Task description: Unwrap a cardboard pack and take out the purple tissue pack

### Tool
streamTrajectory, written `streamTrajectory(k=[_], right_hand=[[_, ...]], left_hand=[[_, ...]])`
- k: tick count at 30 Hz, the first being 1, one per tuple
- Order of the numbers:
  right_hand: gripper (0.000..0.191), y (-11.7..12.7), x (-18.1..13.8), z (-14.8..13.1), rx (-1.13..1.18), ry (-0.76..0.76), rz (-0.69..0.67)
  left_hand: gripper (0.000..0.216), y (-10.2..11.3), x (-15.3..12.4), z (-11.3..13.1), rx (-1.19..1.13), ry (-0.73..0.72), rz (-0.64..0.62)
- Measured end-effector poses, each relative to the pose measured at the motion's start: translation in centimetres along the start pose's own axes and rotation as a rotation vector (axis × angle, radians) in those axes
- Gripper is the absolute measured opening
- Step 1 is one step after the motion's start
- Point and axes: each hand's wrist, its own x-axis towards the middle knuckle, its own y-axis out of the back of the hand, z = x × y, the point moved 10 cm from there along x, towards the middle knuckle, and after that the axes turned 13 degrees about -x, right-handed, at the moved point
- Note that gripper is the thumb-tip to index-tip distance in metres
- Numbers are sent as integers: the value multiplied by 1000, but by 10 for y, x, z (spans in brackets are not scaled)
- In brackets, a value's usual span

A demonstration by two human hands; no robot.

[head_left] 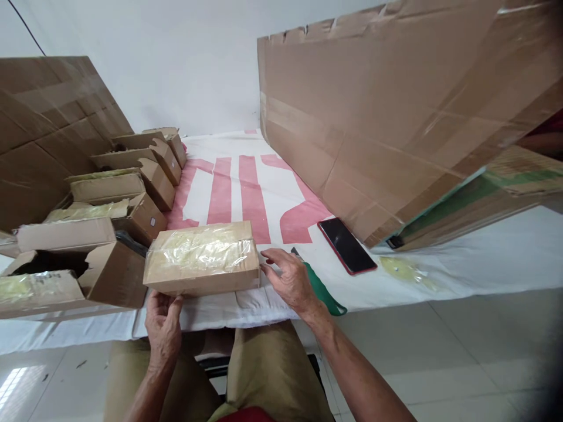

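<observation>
A closed cardboard box [202, 287] with clear, yellowish tape over its top sits near the table's front edge. My left hand [163, 322] is at its lower front left corner, fingers curled against the bottom edge and partly hidden by it. Beside the box's right end is my right hand [288, 278], thumb and fingers apart, with nothing between them. A tool with a green handle [323, 290] and a dark tip lies just behind and right of that hand, partly covered by it.
Several open cardboard boxes [116, 281] stand in a row on the left. A phone [347, 246] lies right of the tool, near a yellowish scrap of tape [404, 271]. Large cardboard panels [396, 117] rise on both sides. White cloth with pink stripes [220, 190] covers the table.
</observation>
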Motion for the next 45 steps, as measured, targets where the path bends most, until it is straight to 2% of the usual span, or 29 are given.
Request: streamTrajectory(k=[5,9,16,26,28,31,33,35,40,45], right_hand=[[19,-11,7,4,63,-46,-26],[20,-17,6,12,120,-120,10],[16,-16,0,31,264,-287,46],[20,-14,-11,54,588,-516,-45],[20,-4,-16,58,504,-481,-77],[21,23,-12,67,107,-314,-59],[22,38,-3,80,-103,-234,-37],[22,42,13,99,-206,-202,-52],[19,27,62,137,-438,-97,-166],[21,-4,82,146,-509,13,-305]], left_hand=[[48,0,0,-2,-10,4,4],[45,-2,0,-1,-22,26,14],[46,-2,-2,1,19,55,26],[48,0,-2,-6,38,61,-2],[48,0,-2,-7,20,64,1],[48,0,-2,-8,6,70,0],[51,-1,-2,-9,-9,82,-10],[53,-2,-2,-11,-26,97,-28],[56,-3,-3,-14,-72,132,-8],[58,-5,-4,-23,-130,153,-20]])
